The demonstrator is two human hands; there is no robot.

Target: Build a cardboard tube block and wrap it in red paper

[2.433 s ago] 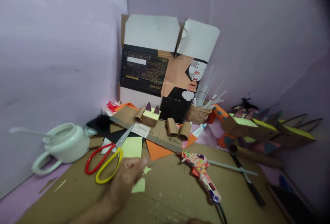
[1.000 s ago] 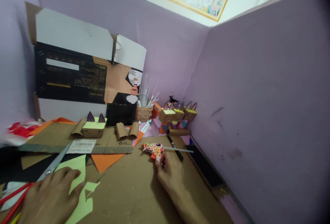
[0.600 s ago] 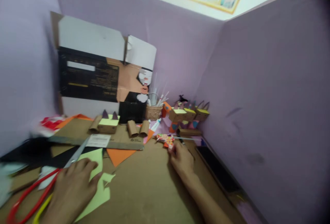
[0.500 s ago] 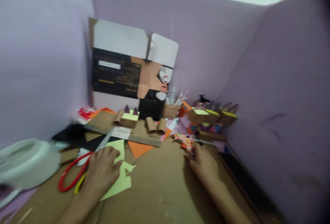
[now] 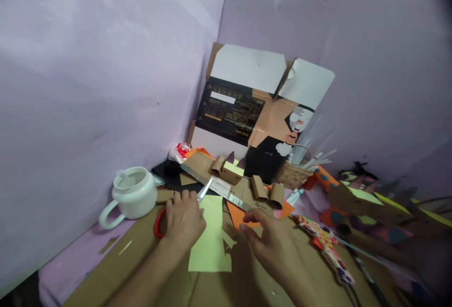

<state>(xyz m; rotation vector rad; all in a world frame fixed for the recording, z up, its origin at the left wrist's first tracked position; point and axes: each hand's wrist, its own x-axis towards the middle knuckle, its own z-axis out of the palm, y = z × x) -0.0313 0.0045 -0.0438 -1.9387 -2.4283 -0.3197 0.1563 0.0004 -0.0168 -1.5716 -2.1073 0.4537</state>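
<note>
Stretching away lengthwise, yellow paper [image 5: 209, 246] lies just right of my left hand [image 5: 184, 220], whose finger grip I can't tell; my right hand [image 5: 270, 236] is farther, fingers parted.

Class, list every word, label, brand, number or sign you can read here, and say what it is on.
No text can be read for certain.
Open box, black panel: print, too small to read.
White label: print, too blurred to read.
Flat cardboard: small dark mark, too small to make out.
</note>
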